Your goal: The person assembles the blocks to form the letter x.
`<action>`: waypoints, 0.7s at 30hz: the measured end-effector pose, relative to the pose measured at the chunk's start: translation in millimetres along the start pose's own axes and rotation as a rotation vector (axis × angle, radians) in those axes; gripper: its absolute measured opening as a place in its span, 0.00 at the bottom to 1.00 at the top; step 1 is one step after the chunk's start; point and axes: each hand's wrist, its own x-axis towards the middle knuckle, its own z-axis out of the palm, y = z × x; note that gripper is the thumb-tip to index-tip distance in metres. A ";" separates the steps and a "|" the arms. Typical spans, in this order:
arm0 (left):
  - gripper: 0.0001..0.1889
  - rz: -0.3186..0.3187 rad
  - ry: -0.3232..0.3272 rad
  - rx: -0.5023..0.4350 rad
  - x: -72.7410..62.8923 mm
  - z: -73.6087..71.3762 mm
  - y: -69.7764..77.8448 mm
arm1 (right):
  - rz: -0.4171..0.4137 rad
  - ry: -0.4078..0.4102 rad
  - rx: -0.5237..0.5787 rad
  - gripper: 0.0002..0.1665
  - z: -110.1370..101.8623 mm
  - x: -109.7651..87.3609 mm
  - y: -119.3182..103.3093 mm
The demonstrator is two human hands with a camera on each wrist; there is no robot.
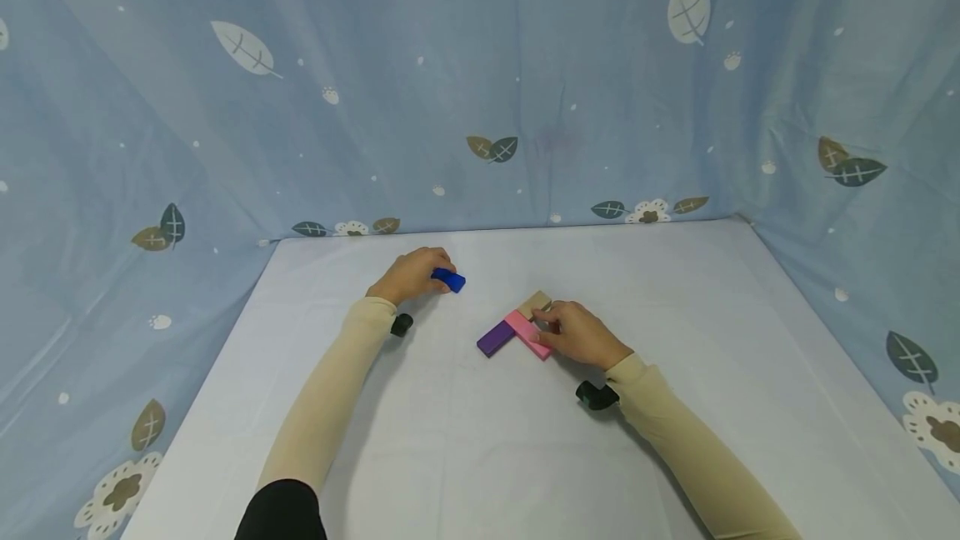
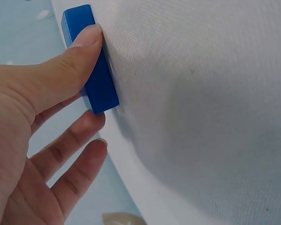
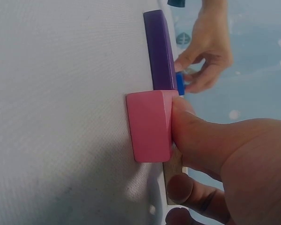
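Note:
My left hand (image 1: 414,273) pinches a blue rectangular block (image 2: 103,89) at the far left of the table; in the left wrist view the thumb lies across its face. The other fingers spread loosely below the block. Nearer the middle, my right hand (image 1: 587,337) is at a group of blocks. Its thumb touches a pink block (image 3: 150,126), and its index fingertip is right at a plain wooden block (image 1: 536,304). A purple block (image 1: 495,339) lies against the near side of the pink one, and the wooden block sits at the pink block's far side.
A white cloth covers the table (image 1: 465,440). Behind it and along both sides hangs a blue curtain (image 1: 480,90) printed with leaves and flowers. Dark wrist cameras (image 1: 597,395) sit below both wrists, close over the cloth.

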 end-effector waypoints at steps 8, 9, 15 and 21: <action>0.21 -0.001 -0.005 0.016 -0.9 -1.5 -0.2 | 0.002 0.004 -0.012 0.28 0.6 1.2 0.6; 0.21 0.001 -0.004 0.017 -0.9 -1.4 -0.6 | 0.001 0.004 -0.015 0.28 0.8 1.4 1.0; 0.21 0.008 0.005 0.016 0.1 0.4 -2.7 | 0.002 0.003 -0.024 0.28 1.1 1.7 0.5; 0.22 0.003 0.008 0.015 1.0 0.5 -1.6 | 0.002 -0.001 -0.025 0.28 0.2 1.2 -0.8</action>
